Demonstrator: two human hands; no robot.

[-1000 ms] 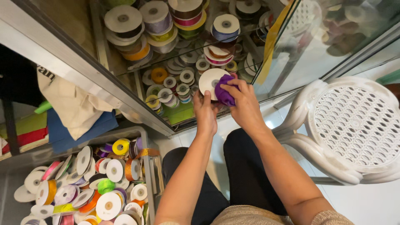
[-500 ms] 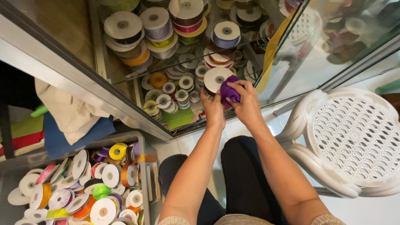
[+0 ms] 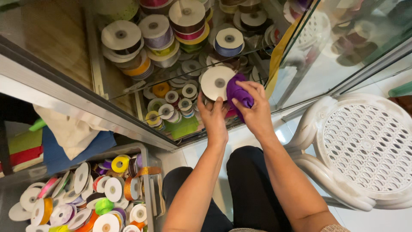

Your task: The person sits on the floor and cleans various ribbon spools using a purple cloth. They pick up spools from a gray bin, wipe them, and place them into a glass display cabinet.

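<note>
Overhead, left hand (image 3: 213, 115) grips ribbon spool (image 3: 217, 83); right hand (image 3: 256, 111) pinches purple ribbon (image 3: 237, 92).

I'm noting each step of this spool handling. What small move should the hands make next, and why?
Probably draw the loose purple ribbon snug around the spool. The left hand grips the white-faced spool from below, while the right hand pinches bunched ribbon at its edge, so the slack looks not yet wound on.
</note>
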